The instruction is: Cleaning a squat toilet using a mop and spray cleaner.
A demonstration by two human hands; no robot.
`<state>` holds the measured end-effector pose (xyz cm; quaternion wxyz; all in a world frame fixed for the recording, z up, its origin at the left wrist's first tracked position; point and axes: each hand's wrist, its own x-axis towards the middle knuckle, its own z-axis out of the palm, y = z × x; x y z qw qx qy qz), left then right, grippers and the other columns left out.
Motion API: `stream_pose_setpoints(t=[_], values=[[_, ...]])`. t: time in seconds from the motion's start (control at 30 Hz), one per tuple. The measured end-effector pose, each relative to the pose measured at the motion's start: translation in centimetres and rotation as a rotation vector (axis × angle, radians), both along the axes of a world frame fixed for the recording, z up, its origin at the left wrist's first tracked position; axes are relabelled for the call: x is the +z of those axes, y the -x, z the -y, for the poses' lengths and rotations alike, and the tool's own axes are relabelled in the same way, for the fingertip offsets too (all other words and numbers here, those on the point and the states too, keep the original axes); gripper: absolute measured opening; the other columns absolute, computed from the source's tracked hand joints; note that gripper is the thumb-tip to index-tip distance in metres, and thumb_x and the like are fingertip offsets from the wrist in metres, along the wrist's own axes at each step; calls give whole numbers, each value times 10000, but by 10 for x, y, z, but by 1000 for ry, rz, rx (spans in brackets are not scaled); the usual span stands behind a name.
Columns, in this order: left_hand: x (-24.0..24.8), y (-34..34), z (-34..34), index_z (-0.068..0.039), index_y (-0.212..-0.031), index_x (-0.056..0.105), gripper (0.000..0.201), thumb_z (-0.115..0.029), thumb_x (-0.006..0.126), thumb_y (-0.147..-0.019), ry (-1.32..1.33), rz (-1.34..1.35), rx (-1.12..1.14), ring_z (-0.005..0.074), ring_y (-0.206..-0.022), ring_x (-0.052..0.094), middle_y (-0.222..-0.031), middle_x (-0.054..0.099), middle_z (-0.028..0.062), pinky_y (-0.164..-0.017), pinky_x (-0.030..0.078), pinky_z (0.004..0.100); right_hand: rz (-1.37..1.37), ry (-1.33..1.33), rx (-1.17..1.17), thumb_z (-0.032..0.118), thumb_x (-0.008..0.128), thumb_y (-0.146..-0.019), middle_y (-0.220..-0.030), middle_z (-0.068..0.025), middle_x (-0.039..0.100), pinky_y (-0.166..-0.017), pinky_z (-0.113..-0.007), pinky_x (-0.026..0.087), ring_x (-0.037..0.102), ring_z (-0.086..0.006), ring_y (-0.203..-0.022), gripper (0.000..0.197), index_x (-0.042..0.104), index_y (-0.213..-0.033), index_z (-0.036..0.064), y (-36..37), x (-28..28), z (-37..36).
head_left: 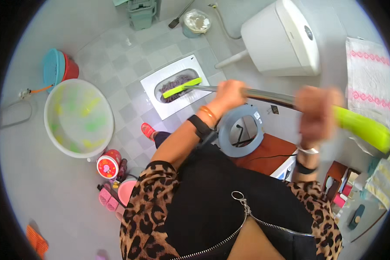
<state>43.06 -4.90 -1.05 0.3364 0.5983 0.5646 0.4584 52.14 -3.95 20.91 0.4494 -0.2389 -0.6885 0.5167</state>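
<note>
While our left hand (pixel 230 93) wraps its fingers around the mop (pixel 271 97), our right hand (pixel 318 115), motion-blurred, grasps it higher, just beside the green grip (pixel 366 128). We find the strands (pixel 176 83) inside the far squat pan (pixel 149 86). We record a white tub (pixel 76 123) at left and a cistern (pixel 275 41) at far right.

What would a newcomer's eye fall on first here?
Probably the green-ended mop crossing the upper middle, gripped by the left hand and blurred right hand, its purple strands in the squat toilet. Next would come the big white basin at left, patterned yellow and green.
</note>
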Motion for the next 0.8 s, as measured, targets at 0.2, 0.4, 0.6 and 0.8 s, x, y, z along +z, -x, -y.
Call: stream_pose_setpoints(t=[0.2, 0.4, 0.6, 0.8], values=[[107, -21, 19, -121, -647, 610, 55, -169, 604, -674, -234, 94, -58, 324, -575, 566, -584, 568, 118, -531, 437, 407, -248, -131, 151, 209, 615, -797, -424, 108, 398, -353, -106, 319, 361, 21, -354, 263, 387, -671, 179, -42, 119, 25], [-40, 5, 1, -60, -632, 584, 312, -335, 582, -779, 101, -37, -22, 378, -659, 564, -631, 571, 167, -574, 438, 450, 51, -27, -315, 91, 473, -852, -501, 3, 292, -437, -282, 306, 260, -106, -453, 264, 305, -648, 104, -16, -55, 20], [-43, 9, -10, -61, -681, 633, 124, -179, 596, -677, 173, -75, -41, 367, -690, 586, -687, 600, 174, -618, 461, 428, 31, 178, -119, 165, 454, -873, -517, 14, 270, -479, -283, 284, 261, -111, -475, 279, 283, -659, 116, -13, -43, 3], [101, -22, 10, -88, -580, 577, 197, -220, 626, -717, -216, 141, -103, 344, -547, 549, -545, 546, 130, -515, 427, 431, -229, -71, 168, 278, 604, -832, -459, 102, 399, -359, -130, 321, 356, 4, -371, 274, 388, -699, 174, -51, 111, 11]])
